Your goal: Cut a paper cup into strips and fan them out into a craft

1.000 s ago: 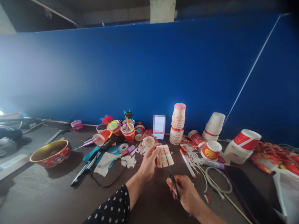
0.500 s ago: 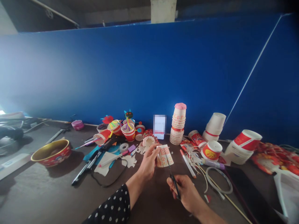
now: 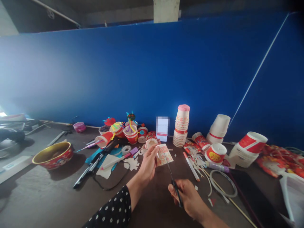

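Observation:
My left hand (image 3: 148, 166) pinches a cut paper cup (image 3: 164, 155) with a red and cream pattern, now spread out rather flat. My right hand (image 3: 186, 198) is shut on black-handled scissors (image 3: 175, 185). Their narrow blades point up into the lower edge of the paper. Strips and scraps of white paper (image 3: 131, 164) lie just left of my left hand, and a pile of curled paper strips (image 3: 198, 161) lies to the right of the scissors.
The dark table (image 3: 152, 202) backs onto a blue wall (image 3: 152, 79). A stack of paper cups (image 3: 180, 126), decorated cups (image 3: 130, 134), pens (image 3: 89, 171), a red-and-gold bowl (image 3: 52, 155), a white wire loop (image 3: 223, 185) and a wooden stick (image 3: 234, 202) surround my hands.
The cup has gone from a rounded shape to a flatter, opened-out piece. My left hand has shifted slightly left, and the scissors have moved up and left along the paper.

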`<state>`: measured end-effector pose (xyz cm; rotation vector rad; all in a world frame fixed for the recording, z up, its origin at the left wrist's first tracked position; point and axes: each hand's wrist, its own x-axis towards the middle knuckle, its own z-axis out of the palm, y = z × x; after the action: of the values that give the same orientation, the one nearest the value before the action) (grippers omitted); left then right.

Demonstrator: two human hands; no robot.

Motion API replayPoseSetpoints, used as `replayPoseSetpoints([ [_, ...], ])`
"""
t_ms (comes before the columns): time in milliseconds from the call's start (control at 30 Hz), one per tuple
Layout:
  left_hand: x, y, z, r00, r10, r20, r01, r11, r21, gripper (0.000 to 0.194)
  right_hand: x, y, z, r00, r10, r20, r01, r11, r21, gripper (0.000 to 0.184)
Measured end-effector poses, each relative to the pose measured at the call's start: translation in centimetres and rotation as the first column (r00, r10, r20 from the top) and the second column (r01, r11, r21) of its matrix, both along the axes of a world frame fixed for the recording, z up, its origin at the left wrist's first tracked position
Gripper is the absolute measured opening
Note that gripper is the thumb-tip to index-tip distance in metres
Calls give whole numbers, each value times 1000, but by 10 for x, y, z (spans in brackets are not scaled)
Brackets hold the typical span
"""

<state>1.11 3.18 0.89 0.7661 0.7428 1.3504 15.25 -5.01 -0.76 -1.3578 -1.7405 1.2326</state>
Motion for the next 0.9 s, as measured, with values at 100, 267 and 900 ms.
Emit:
replayPoseSetpoints([
  [100,1,0,-2,1000,2,-11,-2,1000,1,36,-2,-1,1,999,-19,30,18,1000,16,50],
  [267,3,1,-4,1000,15,-16,-15,1000,-15,39,-3,-1,2,999,-35,29,34,999,21,48],
  [900,5,-1,-4,999,26,-46,-26,1000,0,46,-2,0,-1,999,-35,-10,35,999,16,51],
])
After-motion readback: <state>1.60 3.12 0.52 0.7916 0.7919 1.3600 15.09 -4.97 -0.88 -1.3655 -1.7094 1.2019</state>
